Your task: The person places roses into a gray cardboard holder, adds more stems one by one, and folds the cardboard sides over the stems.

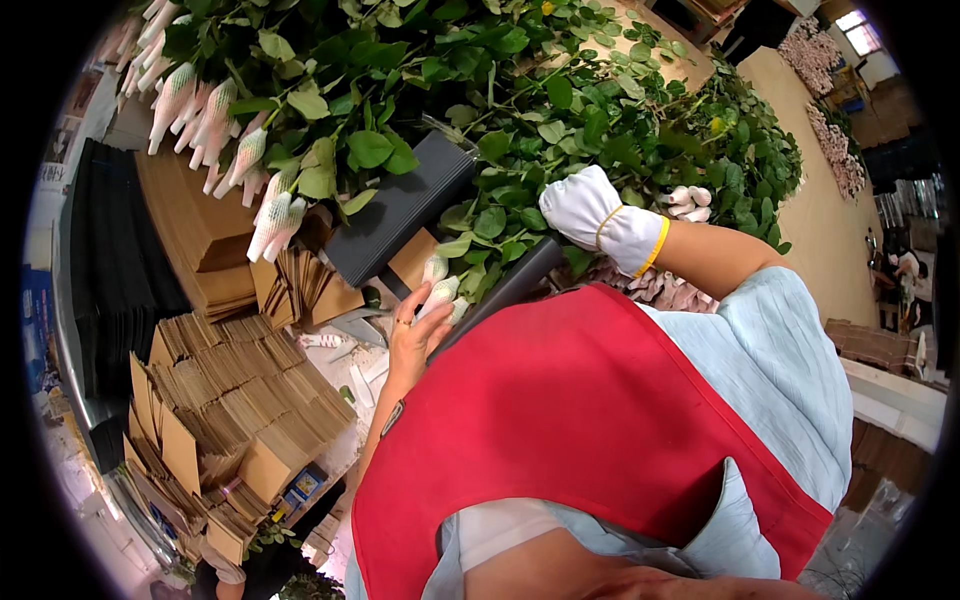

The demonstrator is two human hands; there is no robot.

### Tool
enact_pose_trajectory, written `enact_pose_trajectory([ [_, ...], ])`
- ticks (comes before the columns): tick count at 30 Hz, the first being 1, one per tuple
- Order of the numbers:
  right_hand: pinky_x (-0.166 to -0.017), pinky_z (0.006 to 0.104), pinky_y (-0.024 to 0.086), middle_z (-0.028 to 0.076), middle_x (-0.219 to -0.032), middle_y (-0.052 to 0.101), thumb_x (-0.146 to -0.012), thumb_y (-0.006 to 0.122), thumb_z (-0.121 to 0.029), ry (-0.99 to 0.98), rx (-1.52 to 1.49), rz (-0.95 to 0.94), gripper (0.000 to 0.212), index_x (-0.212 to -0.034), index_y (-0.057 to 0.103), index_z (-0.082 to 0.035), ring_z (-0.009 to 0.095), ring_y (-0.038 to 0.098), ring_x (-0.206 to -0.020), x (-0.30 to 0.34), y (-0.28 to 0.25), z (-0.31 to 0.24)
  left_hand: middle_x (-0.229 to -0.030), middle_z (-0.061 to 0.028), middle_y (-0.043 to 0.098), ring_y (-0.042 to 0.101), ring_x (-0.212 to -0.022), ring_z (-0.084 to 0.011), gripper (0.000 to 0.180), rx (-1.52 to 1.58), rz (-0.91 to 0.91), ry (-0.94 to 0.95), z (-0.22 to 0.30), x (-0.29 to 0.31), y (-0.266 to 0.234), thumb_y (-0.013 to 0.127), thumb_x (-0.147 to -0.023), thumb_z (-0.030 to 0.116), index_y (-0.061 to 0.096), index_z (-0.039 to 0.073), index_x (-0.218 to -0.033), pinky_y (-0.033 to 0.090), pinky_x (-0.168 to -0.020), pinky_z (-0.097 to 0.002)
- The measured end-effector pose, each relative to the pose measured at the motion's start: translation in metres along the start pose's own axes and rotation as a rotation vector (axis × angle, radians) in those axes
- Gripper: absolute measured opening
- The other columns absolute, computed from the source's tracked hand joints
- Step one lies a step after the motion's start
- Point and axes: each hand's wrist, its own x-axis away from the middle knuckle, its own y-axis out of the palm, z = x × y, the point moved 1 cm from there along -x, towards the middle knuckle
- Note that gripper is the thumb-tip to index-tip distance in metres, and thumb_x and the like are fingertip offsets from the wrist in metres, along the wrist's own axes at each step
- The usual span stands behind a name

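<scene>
A few rose buds [440,294] in white netting sit at my left hand [413,330], which is bare and wears a ring. Its fingers curl against the buds from below. Leafy rose stems [492,225] run from these buds toward my right hand [590,212]. That hand wears a white glove with a yellow cuff and is closed among the stems; its fingertips are hidden. A dark ribbed block [405,208] stands just beyond the buds. Between my hands a dark rounded bar [520,272] slants close to my red apron [580,400].
Heaped green foliage [430,70] covers the far side, with netted buds [215,115] hanging over its left edge. Stacked cardboard sleeves [245,390] fill the left. More pale pink buds [660,288] lie beside my right forearm. A wooden tabletop [800,230] extends at right.
</scene>
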Motion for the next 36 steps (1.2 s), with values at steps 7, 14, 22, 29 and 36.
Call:
enact_pose_trajectory([
  [7,-0.055,0.0441,0.054,0.008,-0.067,0.067,-0.091,0.064,-0.017,-0.020,-0.004,0.050,0.013,-0.081,0.066,-0.010,0.030,0.071,-0.064,-0.021,-0.073,0.026,-0.156,-0.0165,0.040,0.050,-0.139,-0.0385,0.045,-0.033,-0.003,0.037,-0.004,-0.006,-0.002,0.090,-0.076,0.004,0.081,0.020,-0.117,0.050,-0.110,-0.0453],
  [14,-0.055,0.0408,0.053,0.005,-0.069,0.067,-0.087,0.067,-0.017,-0.203,0.099,-0.078,0.011,-0.077,0.066,-0.012,0.025,0.070,-0.063,-0.041,-0.019,0.008,-0.174,-0.0144,0.014,0.039,-0.151,-0.0402,0.041,0.250,0.117,-0.064,-0.001,0.000,0.007,0.090,-0.080,0.005,0.082,0.025,-0.115,0.048,-0.116,-0.0491],
  [22,-0.057,0.0449,0.055,0.009,-0.077,0.070,-0.093,0.063,-0.017,-0.193,-0.017,-0.270,0.009,-0.092,0.066,-0.009,0.032,0.072,-0.068,-0.040,-0.031,0.006,-0.142,0.0058,0.067,0.052,-0.130,-0.0350,0.038,-0.172,0.094,0.031,0.016,-0.004,-0.004,0.089,-0.077,0.019,0.083,0.027,-0.113,0.044,-0.110,-0.0491],
  [29,-0.071,0.0514,0.059,0.017,-0.095,0.074,-0.095,0.059,-0.024,0.046,-0.490,-0.339,0.020,-0.107,0.068,-0.012,0.035,0.074,-0.086,-0.096,-0.087,-0.027,-0.140,0.0050,0.069,0.050,-0.133,-0.0344,0.050,-0.236,0.104,0.062,0.015,-0.006,-0.008,0.086,-0.081,0.026,0.075,0.025,-0.129,0.034,-0.115,-0.0537],
  [36,-0.060,0.0486,0.057,0.016,-0.079,0.074,-0.084,0.067,-0.015,-0.412,-0.119,-0.245,0.013,-0.083,0.074,-0.005,0.034,0.076,-0.074,-0.107,-0.033,-0.056,-0.171,-0.0008,0.030,0.033,-0.151,-0.0349,0.051,-0.477,0.048,0.222,0.016,-0.023,-0.026,0.090,-0.076,0.041,0.075,0.022,-0.121,0.024,-0.120,-0.0746],
])
